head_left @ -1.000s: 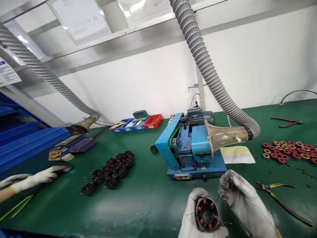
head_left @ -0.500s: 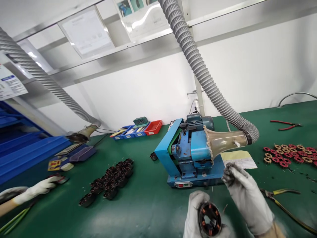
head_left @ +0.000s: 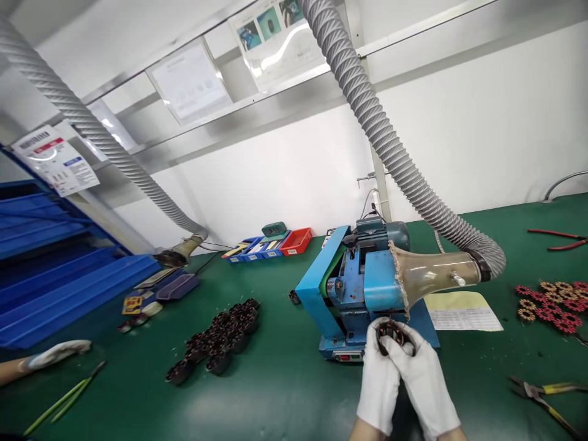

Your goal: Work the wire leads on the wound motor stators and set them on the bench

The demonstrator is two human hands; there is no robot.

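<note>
My left hand (head_left: 380, 375) and my right hand (head_left: 421, 366), both in white gloves, are closed around a dark motor stator (head_left: 384, 337), a ring with copper windings inside. My left fingers wrap its left side. The right thumb and fingers press at its opening and right side; the gloves hide part of it. Directly behind the hands stands a blue bench machine (head_left: 379, 282) with a motor and a belt guard. A translucent suction hood (head_left: 427, 272) joins its right side to a grey ribbed hose (head_left: 390, 135).
Several dark stators (head_left: 220, 334) lie grouped left of the machine. Yellow-handled pliers (head_left: 535, 392), red and tan rings (head_left: 555, 300) and a paper sheet (head_left: 463, 311) lie to the right. At far left are a co-worker's gloved hand (head_left: 59, 354) and green-handled tweezers (head_left: 68, 398).
Both hands have come together at the machine's front, and the stator has risen towards it. My right hand now grips it too. The co-worker's hand has drawn back left, and the view has shifted.
</note>
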